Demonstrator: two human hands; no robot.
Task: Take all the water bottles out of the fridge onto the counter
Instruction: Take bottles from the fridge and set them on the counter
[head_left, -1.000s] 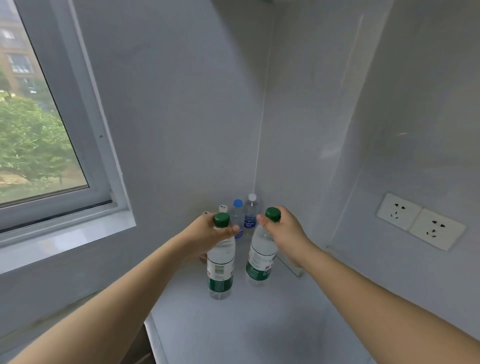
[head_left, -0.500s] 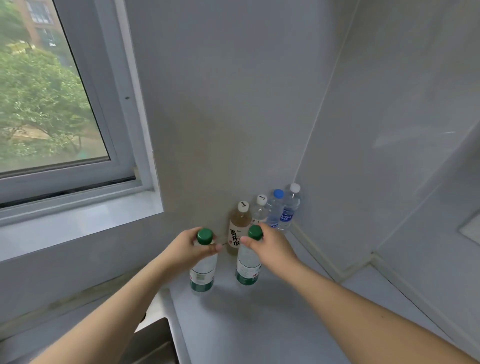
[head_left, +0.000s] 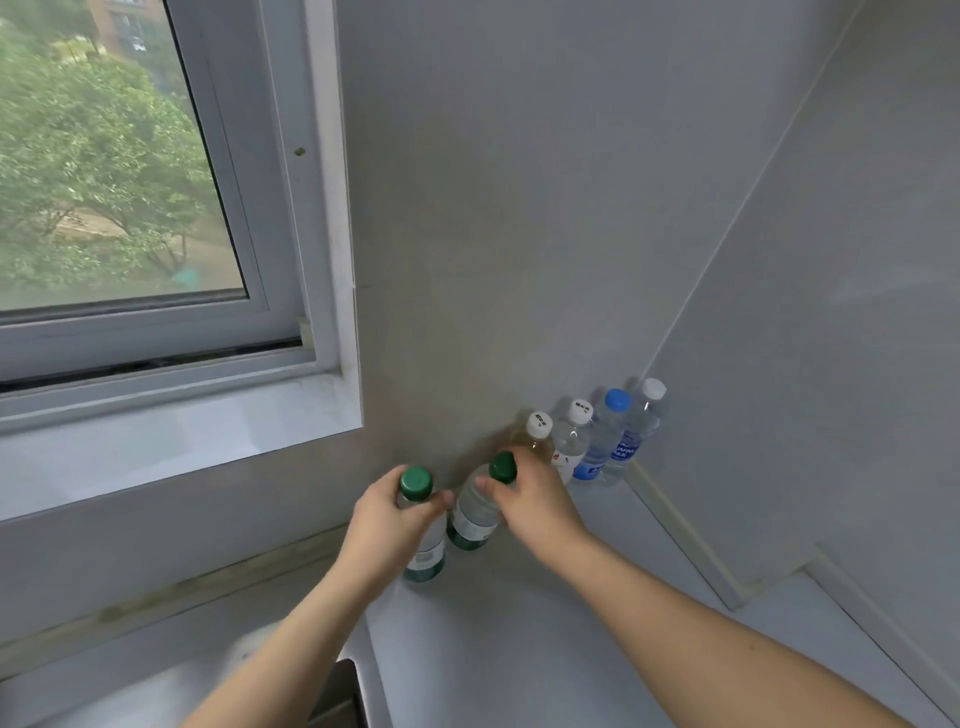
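On the grey counter (head_left: 519, 649), close to the back wall, two green-capped bottles are being set down; the left hand (head_left: 387, 525) wraps the neck of the upright one (head_left: 423, 551), the right hand (head_left: 530, 501) grips the tilted one (head_left: 475, 512) near its cap, likely to swing it into line; four more bottles (head_left: 587, 441) stand in a row toward the corner, seemingly keeping the counter front free; a window (head_left: 130, 208) sits at left.
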